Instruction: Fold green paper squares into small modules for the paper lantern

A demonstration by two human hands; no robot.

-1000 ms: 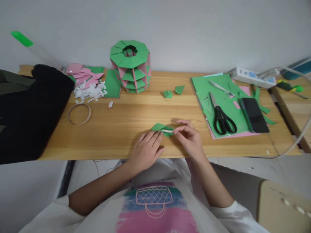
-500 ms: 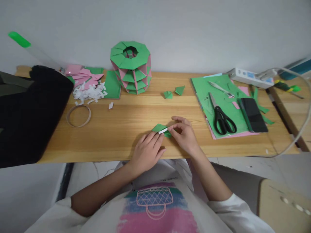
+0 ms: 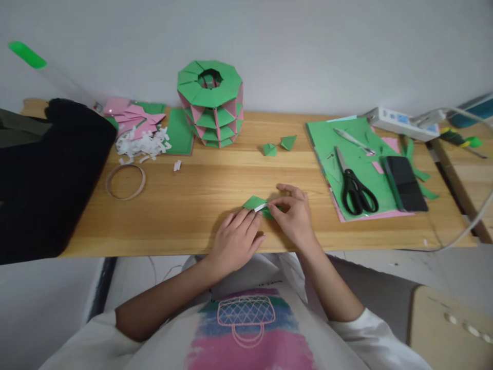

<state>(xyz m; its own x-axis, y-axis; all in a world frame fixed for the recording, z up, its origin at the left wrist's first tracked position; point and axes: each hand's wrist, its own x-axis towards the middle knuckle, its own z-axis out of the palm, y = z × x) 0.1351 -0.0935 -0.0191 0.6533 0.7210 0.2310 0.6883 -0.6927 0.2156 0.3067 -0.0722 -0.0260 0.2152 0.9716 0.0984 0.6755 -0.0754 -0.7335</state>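
A small folded green paper piece (image 3: 254,203) lies on the wooden table (image 3: 200,205) near its front edge. A short white strip (image 3: 261,207) sticks up from it. My left hand (image 3: 234,241) rests on the table with its fingertips pressing the piece's near edge. My right hand (image 3: 295,216) pinches the white strip at the piece's right end, fingers curled together. Further back stands a round green and pink paper tower (image 3: 211,103).
Two small green folded pieces (image 3: 278,146) lie mid-table. Black scissors (image 3: 356,187), a dark phone (image 3: 406,182) and tweezers lie on green sheets (image 3: 346,154) at right. A tape ring (image 3: 125,181), white scraps, pink and green paper and a black bag (image 3: 42,174) sit at left. A power strip (image 3: 398,123) is at back right.
My right hand has shifted slightly left along the green piece, and the white strip has lifted and tilted at its free end. My left hand stays pressed on the piece.
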